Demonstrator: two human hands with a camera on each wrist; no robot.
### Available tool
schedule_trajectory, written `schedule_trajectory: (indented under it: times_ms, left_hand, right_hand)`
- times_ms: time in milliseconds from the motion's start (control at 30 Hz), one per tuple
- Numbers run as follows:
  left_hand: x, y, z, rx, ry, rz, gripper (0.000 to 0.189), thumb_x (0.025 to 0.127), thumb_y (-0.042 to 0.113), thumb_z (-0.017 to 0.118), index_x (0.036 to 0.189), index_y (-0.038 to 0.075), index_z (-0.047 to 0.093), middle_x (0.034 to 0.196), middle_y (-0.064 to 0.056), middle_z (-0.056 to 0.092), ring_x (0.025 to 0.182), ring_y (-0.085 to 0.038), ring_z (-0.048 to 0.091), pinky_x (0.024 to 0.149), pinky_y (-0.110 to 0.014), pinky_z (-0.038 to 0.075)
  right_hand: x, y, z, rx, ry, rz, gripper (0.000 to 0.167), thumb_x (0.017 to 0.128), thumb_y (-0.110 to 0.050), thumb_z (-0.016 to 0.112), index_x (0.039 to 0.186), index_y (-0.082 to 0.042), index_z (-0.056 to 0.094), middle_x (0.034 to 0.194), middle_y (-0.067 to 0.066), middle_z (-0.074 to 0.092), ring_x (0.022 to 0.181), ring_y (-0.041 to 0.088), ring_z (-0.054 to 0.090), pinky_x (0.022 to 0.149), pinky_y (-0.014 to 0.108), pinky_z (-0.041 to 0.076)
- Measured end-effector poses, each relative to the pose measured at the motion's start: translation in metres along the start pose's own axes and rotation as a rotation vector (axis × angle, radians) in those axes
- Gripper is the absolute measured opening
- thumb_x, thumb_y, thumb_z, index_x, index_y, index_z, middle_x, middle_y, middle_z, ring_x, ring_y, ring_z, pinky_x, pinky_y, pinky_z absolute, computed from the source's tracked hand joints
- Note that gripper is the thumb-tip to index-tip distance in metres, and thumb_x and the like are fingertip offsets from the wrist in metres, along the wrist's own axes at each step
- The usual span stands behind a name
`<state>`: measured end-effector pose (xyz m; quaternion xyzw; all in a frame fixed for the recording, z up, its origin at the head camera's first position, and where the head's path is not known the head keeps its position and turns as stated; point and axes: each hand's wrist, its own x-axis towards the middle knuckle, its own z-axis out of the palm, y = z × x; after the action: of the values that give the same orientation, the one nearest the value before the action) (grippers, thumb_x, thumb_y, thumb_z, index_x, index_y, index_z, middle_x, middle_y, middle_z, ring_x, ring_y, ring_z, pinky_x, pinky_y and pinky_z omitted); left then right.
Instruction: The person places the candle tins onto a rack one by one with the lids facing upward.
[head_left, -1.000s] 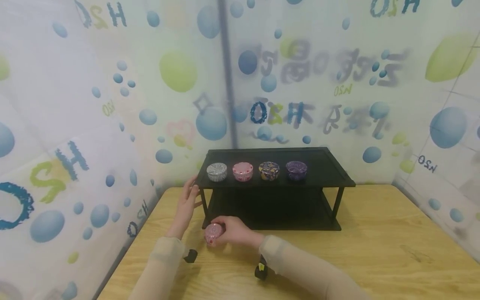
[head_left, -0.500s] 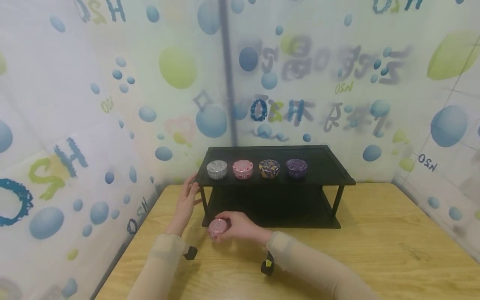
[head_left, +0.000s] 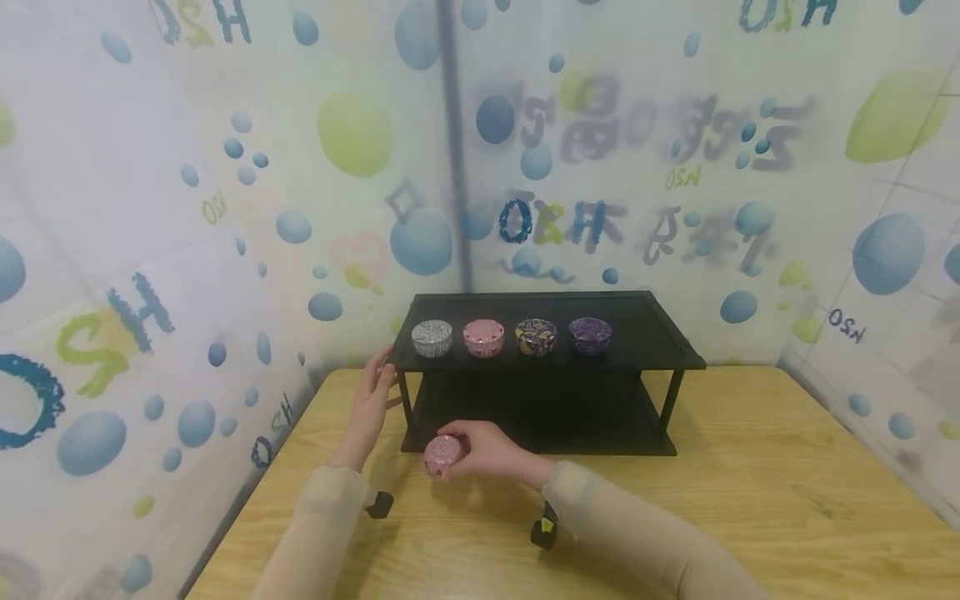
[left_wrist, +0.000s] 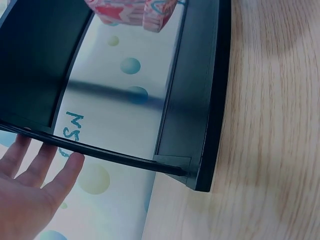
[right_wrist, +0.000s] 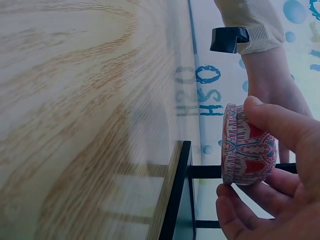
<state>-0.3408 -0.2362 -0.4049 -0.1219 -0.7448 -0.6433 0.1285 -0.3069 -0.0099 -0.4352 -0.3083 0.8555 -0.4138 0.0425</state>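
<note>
A small round pink patterned tin [head_left: 444, 455] is pinched in my right hand [head_left: 487, 450], in front of the black two-tier rack's lower left corner. The right wrist view shows the tin [right_wrist: 248, 150] on its side in that picture, thumb on one side and fingers on the other. It is held off the table. My left hand [head_left: 371, 404] is at the left end of the rack [head_left: 547, 304]. In the left wrist view its fingers [left_wrist: 65, 175] reach straight to a rack post [left_wrist: 100, 154]; some fingertips are partly hidden behind it.
Along the rack's top front stand a grey-white tin [head_left: 432, 339], a pink tin [head_left: 483, 337], a dark floral tin [head_left: 536, 337] and a purple tin [head_left: 590, 336]. The rack's lower shelf [head_left: 525, 408] sits on the wooden table [head_left: 750, 500]. A patterned curtain [head_left: 637, 167] hangs behind.
My right hand has carried the pink tin a little to the right and farther from me, toward the rack's lower shelf. The left hand has stayed at the rack's left end.
</note>
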Motion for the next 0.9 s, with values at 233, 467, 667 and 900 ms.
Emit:
schedule_trajectory:
  times_ms: [233, 467, 667, 900]
  left_hand:
    - [-0.004, 0.006, 0.001, 0.018, 0.007, 0.0, 0.05, 0.105, 0.035, 0.04, 0.15, 0.017, 0.031, 0.148, -0.023, 0.032, 0.128, -0.044, 0.041, 0.096, -0.064, 0.041]
    - [0.001, -0.002, 0.001, 0.011, 0.014, 0.014, 0.048, 0.105, 0.034, 0.04, 0.15, 0.018, 0.032, 0.152, -0.019, 0.029, 0.129, -0.044, 0.041, 0.096, -0.063, 0.042]
    - [-0.005, 0.014, 0.002, -0.013, -0.01, 0.001, 0.049, 0.106, 0.027, 0.039, 0.151, 0.011, 0.029, 0.154, -0.021, 0.024, 0.131, -0.046, 0.037, 0.098, -0.066, 0.038]
    - [-0.011, 0.03, 0.005, 0.007, -0.024, -0.016, 0.05, 0.106, 0.027, 0.038, 0.151, 0.008, 0.026, 0.147, -0.028, 0.03, 0.129, -0.047, 0.039, 0.098, -0.065, 0.039]
  right_hand:
    - [-0.004, 0.002, -0.003, 0.003, 0.004, -0.009, 0.058, 0.067, -0.027, 0.089, 0.118, -0.012, 0.067, 0.106, -0.005, 0.066, 0.089, 0.007, 0.058, 0.081, 0.023, 0.049]
    - [-0.007, 0.005, -0.009, 0.012, 0.008, 0.004, 0.062, 0.066, -0.03, 0.089, 0.12, -0.012, 0.066, 0.105, -0.007, 0.065, 0.088, 0.007, 0.059, 0.08, 0.024, 0.05]
    - [-0.009, 0.004, -0.014, 0.01, 0.016, 0.018, 0.062, 0.066, -0.029, 0.089, 0.121, -0.013, 0.065, 0.106, -0.006, 0.065, 0.088, 0.008, 0.059, 0.08, 0.025, 0.051]
    - [-0.009, 0.001, -0.019, 0.031, 0.042, 0.018, 0.062, 0.065, -0.027, 0.09, 0.12, -0.012, 0.065, 0.103, -0.006, 0.065, 0.086, 0.008, 0.06, 0.079, 0.025, 0.051]
